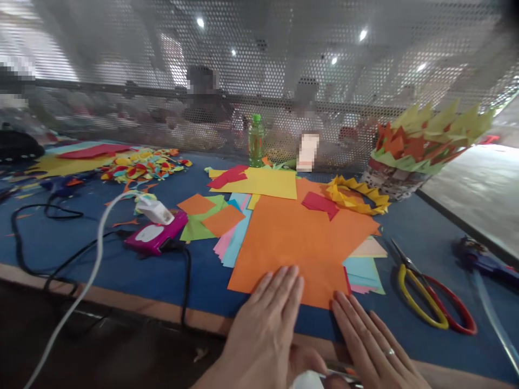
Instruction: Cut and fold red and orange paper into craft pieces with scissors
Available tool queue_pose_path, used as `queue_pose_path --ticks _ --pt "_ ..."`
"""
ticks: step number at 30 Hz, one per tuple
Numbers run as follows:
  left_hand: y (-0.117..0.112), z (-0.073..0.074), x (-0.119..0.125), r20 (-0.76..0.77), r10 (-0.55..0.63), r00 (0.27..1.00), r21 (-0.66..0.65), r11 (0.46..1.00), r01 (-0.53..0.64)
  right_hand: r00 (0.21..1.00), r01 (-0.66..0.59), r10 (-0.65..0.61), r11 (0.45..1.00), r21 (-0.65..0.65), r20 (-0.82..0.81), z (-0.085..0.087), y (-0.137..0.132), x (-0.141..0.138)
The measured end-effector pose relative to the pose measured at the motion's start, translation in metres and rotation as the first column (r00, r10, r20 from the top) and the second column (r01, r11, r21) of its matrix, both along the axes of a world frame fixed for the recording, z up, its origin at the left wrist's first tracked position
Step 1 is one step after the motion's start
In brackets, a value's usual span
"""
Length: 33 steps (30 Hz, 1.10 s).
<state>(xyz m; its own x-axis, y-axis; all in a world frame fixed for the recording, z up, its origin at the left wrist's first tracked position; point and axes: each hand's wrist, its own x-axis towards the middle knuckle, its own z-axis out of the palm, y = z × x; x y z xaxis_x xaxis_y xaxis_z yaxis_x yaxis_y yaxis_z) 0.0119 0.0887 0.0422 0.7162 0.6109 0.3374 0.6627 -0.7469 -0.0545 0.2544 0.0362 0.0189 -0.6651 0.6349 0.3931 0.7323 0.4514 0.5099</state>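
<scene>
My left hand (267, 319) lies flat with its fingers stretched out, fingertips pressing on the near edge of a large orange paper sheet (300, 237). Just to the right, my right hand (368, 340) also lies flat, a ring on one finger, its fingertips at the sheet's near right corner. Neither hand holds anything. The orange sheet covers a pile of pink, light blue and green papers (235, 237) on the blue table top (162, 270). A small red paper scrap (320, 203) rests on the orange sheet.
Yellow and red handled scissors (430, 297) lie to the right. A pink power strip with a white plug (156, 229) and cables sits left. A yellow paper ring (357, 195), a woven basket of paper shapes (409, 162), a green bottle (256, 140) and a glue gun (482, 259) stand further out. Perforated screen behind.
</scene>
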Motion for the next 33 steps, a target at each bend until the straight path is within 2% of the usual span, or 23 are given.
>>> queue_pose_path --ticks 3,6,9,12,14,17,20,25,29,33 --pt "0.000 -0.002 -0.026 0.026 0.119 0.993 0.063 0.991 -0.120 1.000 0.023 -0.023 0.999 -0.037 -0.016 0.004 -0.001 -0.003" --pt "-0.003 -0.004 -0.051 0.036 0.178 0.983 0.149 0.972 -0.182 0.997 0.019 -0.022 0.999 -0.036 -0.075 0.009 0.000 -0.006" --pt "-0.004 -0.002 -0.064 0.044 0.251 0.967 0.197 0.947 -0.255 0.986 -0.003 -0.004 0.999 -0.039 -0.169 0.017 0.000 -0.007" --pt "0.001 0.006 -0.064 0.084 0.301 0.950 0.198 0.929 -0.312 0.947 -0.027 -0.015 0.992 -0.124 -0.322 0.026 0.001 -0.004" --pt "0.009 0.013 -0.058 0.166 0.309 0.936 0.180 0.924 -0.337 0.882 -0.017 -0.074 0.982 -0.188 -0.466 0.032 0.006 -0.001" --pt "0.025 0.024 -0.046 0.280 0.247 0.928 0.129 0.948 -0.291 0.772 0.055 -0.204 0.965 -0.257 -0.602 0.041 0.021 0.004" --pt "0.038 0.028 -0.038 0.263 0.232 0.936 0.013 0.970 -0.244 0.738 0.100 -0.319 0.923 -0.371 -0.594 0.048 0.041 0.008" --pt "0.050 0.026 -0.043 0.143 0.254 0.957 -0.184 0.957 -0.226 0.760 0.045 -0.416 0.800 -0.598 -0.500 0.055 0.057 0.014" --pt "0.060 0.025 -0.049 0.112 0.228 0.967 -0.261 0.946 -0.193 0.742 0.041 -0.477 0.734 -0.678 -0.471 0.058 0.062 0.016" --pt "0.072 0.032 -0.048 0.104 0.228 0.968 -0.300 0.935 -0.188 0.716 0.036 -0.528 0.680 -0.732 -0.456 0.065 0.069 0.013"
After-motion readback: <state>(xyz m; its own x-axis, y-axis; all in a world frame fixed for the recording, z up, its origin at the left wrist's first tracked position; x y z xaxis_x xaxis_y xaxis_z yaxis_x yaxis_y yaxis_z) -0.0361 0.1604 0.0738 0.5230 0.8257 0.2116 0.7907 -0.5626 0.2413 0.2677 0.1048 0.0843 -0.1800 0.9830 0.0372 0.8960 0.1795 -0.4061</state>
